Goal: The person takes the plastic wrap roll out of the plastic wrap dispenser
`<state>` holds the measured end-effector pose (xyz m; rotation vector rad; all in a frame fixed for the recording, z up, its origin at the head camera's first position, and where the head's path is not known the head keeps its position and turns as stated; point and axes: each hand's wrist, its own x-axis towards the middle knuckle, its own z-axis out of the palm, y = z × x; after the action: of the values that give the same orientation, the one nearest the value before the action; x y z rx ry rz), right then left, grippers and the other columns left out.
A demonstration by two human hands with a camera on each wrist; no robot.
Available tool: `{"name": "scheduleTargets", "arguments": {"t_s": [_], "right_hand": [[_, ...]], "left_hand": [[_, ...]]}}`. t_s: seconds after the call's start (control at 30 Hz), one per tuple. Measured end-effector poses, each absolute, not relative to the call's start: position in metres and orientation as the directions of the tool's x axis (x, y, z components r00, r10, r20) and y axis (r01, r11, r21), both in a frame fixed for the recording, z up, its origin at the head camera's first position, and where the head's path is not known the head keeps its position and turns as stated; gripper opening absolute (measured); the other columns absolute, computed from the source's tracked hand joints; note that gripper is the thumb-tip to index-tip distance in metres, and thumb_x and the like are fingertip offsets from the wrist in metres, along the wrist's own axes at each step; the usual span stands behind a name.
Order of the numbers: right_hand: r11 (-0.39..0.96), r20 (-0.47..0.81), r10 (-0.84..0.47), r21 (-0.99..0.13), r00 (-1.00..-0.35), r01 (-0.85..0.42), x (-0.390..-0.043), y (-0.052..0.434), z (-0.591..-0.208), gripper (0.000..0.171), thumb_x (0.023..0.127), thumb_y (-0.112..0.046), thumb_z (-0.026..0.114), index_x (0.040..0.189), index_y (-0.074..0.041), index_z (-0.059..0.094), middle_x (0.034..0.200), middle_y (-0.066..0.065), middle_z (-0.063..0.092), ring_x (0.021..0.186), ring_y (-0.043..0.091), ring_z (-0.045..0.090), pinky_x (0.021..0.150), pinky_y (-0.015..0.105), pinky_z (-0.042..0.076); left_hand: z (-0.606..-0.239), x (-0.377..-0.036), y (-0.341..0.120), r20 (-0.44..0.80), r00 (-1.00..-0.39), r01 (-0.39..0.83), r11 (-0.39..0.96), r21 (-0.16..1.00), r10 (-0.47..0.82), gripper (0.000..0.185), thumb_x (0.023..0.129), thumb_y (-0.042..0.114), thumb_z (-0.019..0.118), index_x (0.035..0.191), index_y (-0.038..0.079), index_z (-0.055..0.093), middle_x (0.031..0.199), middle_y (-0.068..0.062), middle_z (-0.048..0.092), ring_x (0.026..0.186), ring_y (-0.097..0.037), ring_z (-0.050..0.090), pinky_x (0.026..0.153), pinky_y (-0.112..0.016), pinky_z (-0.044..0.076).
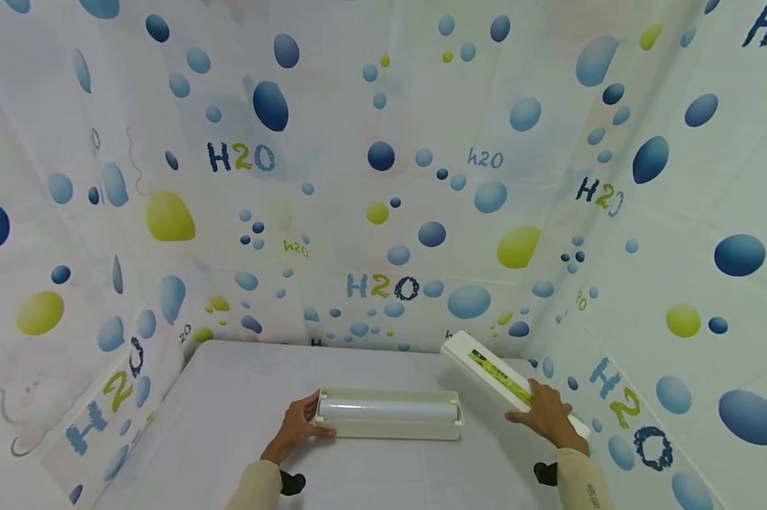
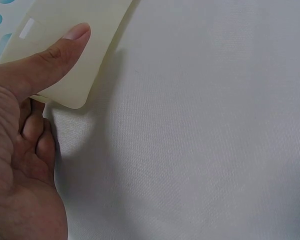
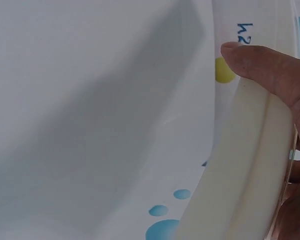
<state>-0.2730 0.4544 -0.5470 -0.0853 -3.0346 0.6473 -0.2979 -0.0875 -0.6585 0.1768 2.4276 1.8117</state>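
A long cream dispenser box (image 1: 399, 430) lies in the middle of the table with its top off. Inside it sits a shiny roll of cling film (image 1: 389, 409). My left hand (image 1: 297, 425) grips the box's left end, the thumb on the front wall and the fingers round behind. In the left wrist view the thumb (image 2: 65, 55) presses flat along the box's side. Off to the right, my right hand (image 1: 552, 418) holds the long cream lid (image 1: 485, 368) by its near end. The lid is tilted, its green and yellow label (image 1: 501, 377) facing up. Its ridged underside edge (image 3: 235, 165) shows in the right wrist view.
A white cloth (image 1: 230, 382) covers the table. Behind it and at both sides hang white curtains (image 1: 332, 234) printed with blue and green drops and H2O lettering. The raised lid casts a shadow on the cloth (image 3: 90, 125).
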Motion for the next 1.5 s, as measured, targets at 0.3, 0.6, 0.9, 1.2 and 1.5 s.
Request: {"name": "scheduleTargets", "arguments": {"t_s": [0.3, 0.6, 0.9, 1.2, 1.5], "right_hand": [[0.918, 0.026, 0.073, -0.393, -0.997, 0.057, -0.271, 0.459, -0.546, 0.087, 0.076, -0.044, 0.096, 0.136, 0.008, 0.059, 0.106, 0.018, 0.073, 0.091, 0.032, 0.062, 0.074, 0.053, 0.049], [0.914, 0.022, 0.069, -0.403, -0.997, 0.054, -0.266, 0.461, -0.546, 0.085, 0.076, -0.044, 0.097, 0.132, 0.008, 0.060, 0.103, 0.016, 0.073, 0.090, 0.031, 0.063, 0.073, 0.054, 0.049], [0.911, 0.003, 0.093, -0.404, -0.996, 0.084, -0.266, 0.464, -0.550, 0.086, 0.076, -0.044, 0.097, 0.133, 0.008, 0.059, 0.104, 0.018, 0.073, 0.091, 0.033, 0.063, 0.075, 0.055, 0.049], [0.907, -0.003, 0.100, -0.411, -0.995, 0.093, -0.262, 0.465, -0.552, 0.084, 0.075, -0.044, 0.098, 0.129, 0.006, 0.059, 0.101, 0.015, 0.071, 0.091, 0.032, 0.062, 0.076, 0.054, 0.047], [0.895, -0.029, 0.113, -0.430, -0.993, 0.114, -0.258, 0.463, -0.556, 0.085, 0.076, -0.046, 0.097, 0.131, 0.007, 0.059, 0.103, 0.016, 0.071, 0.092, 0.033, 0.060, 0.078, 0.056, 0.045]], "left_hand": [[-0.658, -0.298, -0.084, -0.051, -0.990, -0.012, 0.277, 0.961, 0.134, 0.110, 0.075, 0.003, 0.100, 0.165, -0.006, 0.038, 0.169, -0.027, 0.044, 0.155, -0.052, 0.046, 0.127, -0.061, 0.041], [-0.660, -0.298, -0.082, -0.027, -0.991, 0.011, 0.276, 0.961, 0.134, 0.111, 0.073, 0.002, 0.101, 0.163, -0.009, 0.038, 0.167, -0.030, 0.044, 0.155, -0.053, 0.045, 0.127, -0.060, 0.039], [-0.660, -0.297, -0.081, -0.018, -0.992, 0.017, 0.265, 0.964, 0.127, 0.110, 0.072, 0.000, 0.101, 0.162, -0.010, 0.039, 0.167, -0.030, 0.045, 0.154, -0.054, 0.045, 0.127, -0.060, 0.039], [-0.658, -0.295, -0.080, -0.023, -0.991, 0.015, 0.278, 0.961, 0.133, 0.112, 0.072, 0.000, 0.101, 0.163, -0.010, 0.037, 0.167, -0.030, 0.044, 0.154, -0.053, 0.045, 0.127, -0.059, 0.039], [-0.654, -0.293, -0.083, -0.020, -0.990, 0.019, 0.279, 0.960, 0.137, 0.110, 0.073, -0.001, 0.100, 0.163, -0.011, 0.038, 0.167, -0.030, 0.044, 0.153, -0.054, 0.047, 0.126, -0.061, 0.041]]}}
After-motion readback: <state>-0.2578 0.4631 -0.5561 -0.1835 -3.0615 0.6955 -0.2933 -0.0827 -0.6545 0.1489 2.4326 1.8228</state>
